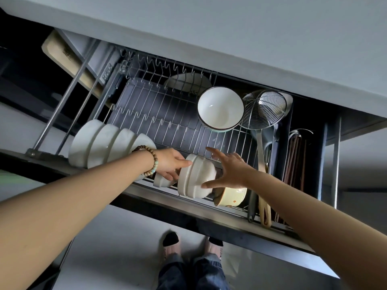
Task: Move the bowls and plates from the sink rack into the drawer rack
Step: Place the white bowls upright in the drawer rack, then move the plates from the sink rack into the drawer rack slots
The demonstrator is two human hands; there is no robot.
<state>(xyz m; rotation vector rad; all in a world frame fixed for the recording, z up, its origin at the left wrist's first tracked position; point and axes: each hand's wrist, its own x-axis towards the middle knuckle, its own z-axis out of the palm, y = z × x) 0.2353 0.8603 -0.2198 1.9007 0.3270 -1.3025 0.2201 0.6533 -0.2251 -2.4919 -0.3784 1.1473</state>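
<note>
Left hand (170, 162), right hand (232, 170) on bowl (195, 178) (front rail (155, 190))

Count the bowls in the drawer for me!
8: four white bowls in a row at left, small bowl under left hand, ridged bowl against right hand, yellow bowl beside it, big bowl behind. More may hide.

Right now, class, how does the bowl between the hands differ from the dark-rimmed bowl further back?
The front bowl stands on edge, outside showing; the dark-rimmed bowl shows its inside. The front bowl's rim is plain white, the dark-rimmed bowl's is dark. Both are white, in the drawer rack.
</note>
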